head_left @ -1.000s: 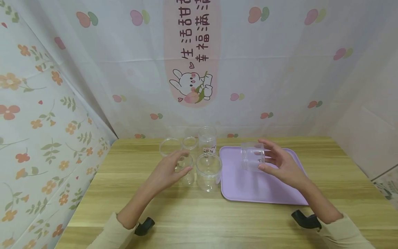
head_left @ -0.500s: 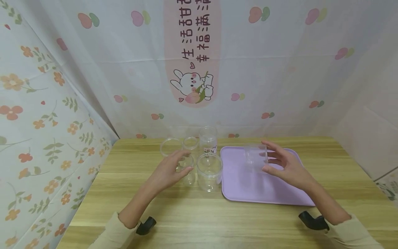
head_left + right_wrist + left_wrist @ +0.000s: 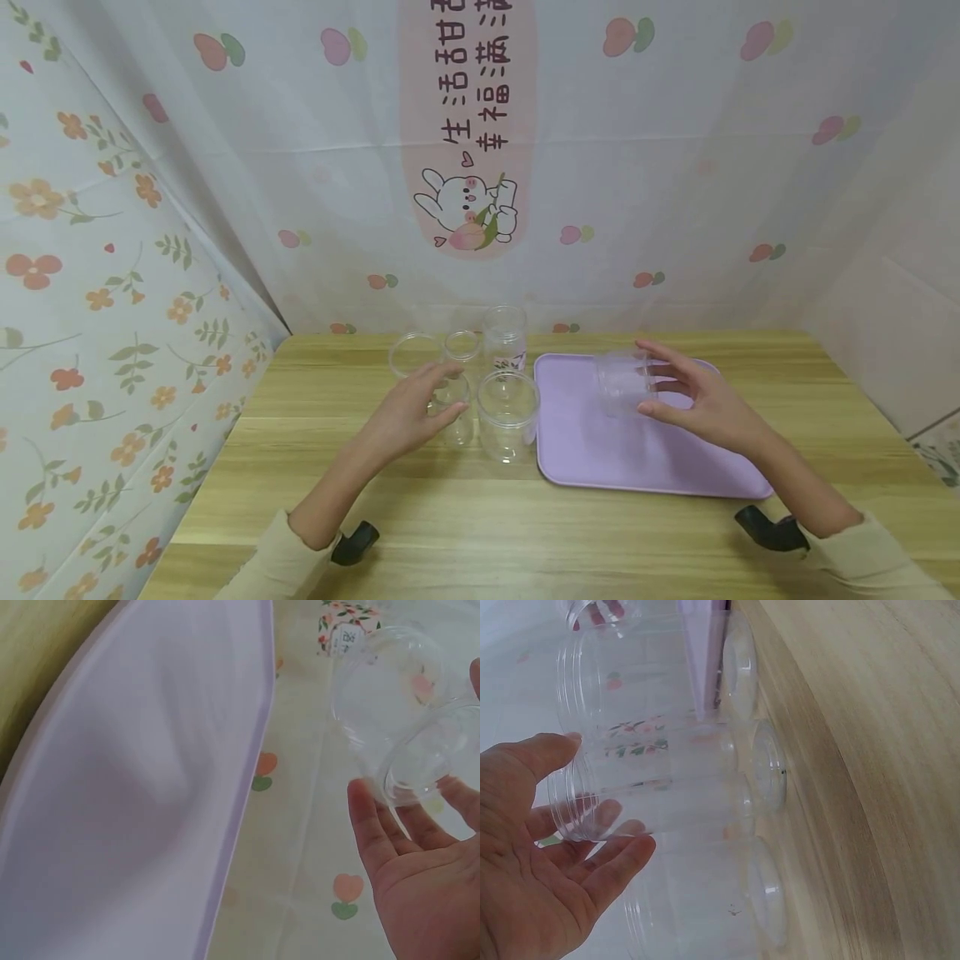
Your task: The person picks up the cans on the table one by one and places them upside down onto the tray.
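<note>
My right hand (image 3: 708,408) holds a clear plastic jar (image 3: 621,387) on its side by one end, above the lilac tray (image 3: 585,467). In the right wrist view, thumb and fingers curve round the end of that jar (image 3: 390,690). My left hand (image 3: 408,412) is at the top of a narrow clear jar (image 3: 456,432) standing on the table. The left wrist view shows the thumb on its threaded rim (image 3: 568,802) and the fingers bent round the far side. A wider clear jar (image 3: 508,437) stands just right of it.
Behind the left hand stand a wide clear jar (image 3: 415,354) and a slim one (image 3: 462,345). A taller clear jar (image 3: 505,329) is at the back, by the tray's left edge. A patterned curtain (image 3: 675,208) hangs behind the wooden table (image 3: 465,533).
My right hand has moved a little to the right with its jar, which has turned slightly. The left hand stays at the narrow jar. The whole view has shifted slightly.
</note>
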{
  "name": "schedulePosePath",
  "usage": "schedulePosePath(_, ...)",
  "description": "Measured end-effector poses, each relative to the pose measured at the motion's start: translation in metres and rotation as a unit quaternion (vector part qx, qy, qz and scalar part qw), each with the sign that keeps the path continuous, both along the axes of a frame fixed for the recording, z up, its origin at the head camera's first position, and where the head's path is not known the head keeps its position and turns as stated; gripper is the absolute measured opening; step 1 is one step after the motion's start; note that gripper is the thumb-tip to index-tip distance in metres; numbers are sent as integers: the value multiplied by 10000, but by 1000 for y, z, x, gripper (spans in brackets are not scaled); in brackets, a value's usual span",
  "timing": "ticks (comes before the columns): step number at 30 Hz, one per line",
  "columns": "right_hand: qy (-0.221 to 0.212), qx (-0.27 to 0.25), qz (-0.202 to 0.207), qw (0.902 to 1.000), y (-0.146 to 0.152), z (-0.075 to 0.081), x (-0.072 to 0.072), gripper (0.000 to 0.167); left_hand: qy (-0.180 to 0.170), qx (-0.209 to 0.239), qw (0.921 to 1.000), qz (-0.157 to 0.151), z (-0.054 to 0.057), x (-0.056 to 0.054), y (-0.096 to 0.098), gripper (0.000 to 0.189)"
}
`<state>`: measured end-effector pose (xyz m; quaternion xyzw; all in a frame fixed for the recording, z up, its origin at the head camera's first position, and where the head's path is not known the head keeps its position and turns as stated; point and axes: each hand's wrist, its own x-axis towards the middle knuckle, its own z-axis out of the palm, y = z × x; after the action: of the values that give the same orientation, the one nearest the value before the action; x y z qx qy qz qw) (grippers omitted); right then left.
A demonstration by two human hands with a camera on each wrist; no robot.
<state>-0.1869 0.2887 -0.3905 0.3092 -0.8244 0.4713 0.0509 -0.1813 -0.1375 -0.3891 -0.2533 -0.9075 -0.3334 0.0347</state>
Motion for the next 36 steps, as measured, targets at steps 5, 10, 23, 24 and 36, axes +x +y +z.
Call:
schedulePosePath(5,-84,150,-110,9998,4,1,-2,84,35,4,10000,5,0,-1,1,53)
schedulePosePath(10,-215,434,-324,9983,7,4,-2,84,56,31,10000,-21,-1,-1,1,52)
schedulePosePath(23,-243,1335,-249,9904,18,12,-6,83,10,49,10000,-28,-2,-1,1,51)
schedulePosePath(24,-223,1387,-233,9898,18,12,-6,82,9,47,10000,-20,-2,-1,1,51)
schedulePosePath(36,64,2099,40,9777,23,24,-9,82,28,55,10000,-26,-2,-2,1,50)
